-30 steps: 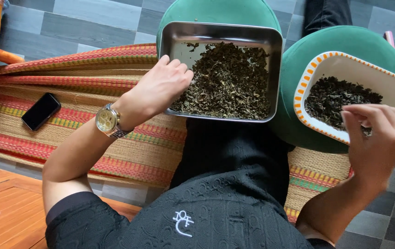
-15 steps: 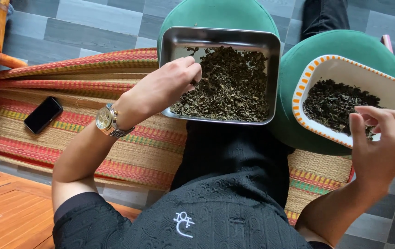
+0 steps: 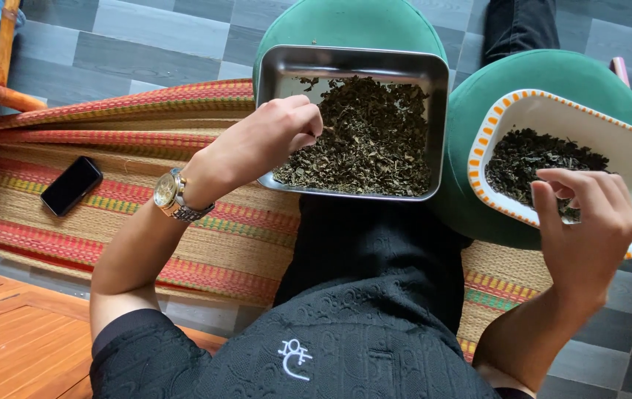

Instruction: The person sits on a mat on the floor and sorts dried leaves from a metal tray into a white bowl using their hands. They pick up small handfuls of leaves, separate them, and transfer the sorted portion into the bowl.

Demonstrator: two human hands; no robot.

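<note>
The left hand (image 3: 272, 144), with a watch (image 3: 172, 196) on its wrist, is curled loosely with the fingertips pinched together at the near left edge of the metal tray (image 3: 353, 66), in the dried leaves (image 3: 368, 137); whether it grips any leaves cannot be told. The right hand (image 3: 589, 229) hovers over the near edge of the white dish (image 3: 626, 159), thumb and fingers bent towards each other; whether something small sits between them cannot be told.

The tray is rectangular, its long side running left to right, and rests partly on the lap and partly on a green stool (image 3: 345, 26). Dark dried leaves fill most of it, piled towards the near and right side, with bare metal at the far left corner. The white dish, rimmed with orange marks, sits tilted on a second green stool (image 3: 545, 77) to the right and holds a smaller heap of darker leaves (image 3: 530, 155).

A black phone (image 3: 71, 185) lies on the striped woven mat (image 3: 109, 125) to the left, well apart from the tray. Beyond lies grey tiled floor (image 3: 146, 37).
</note>
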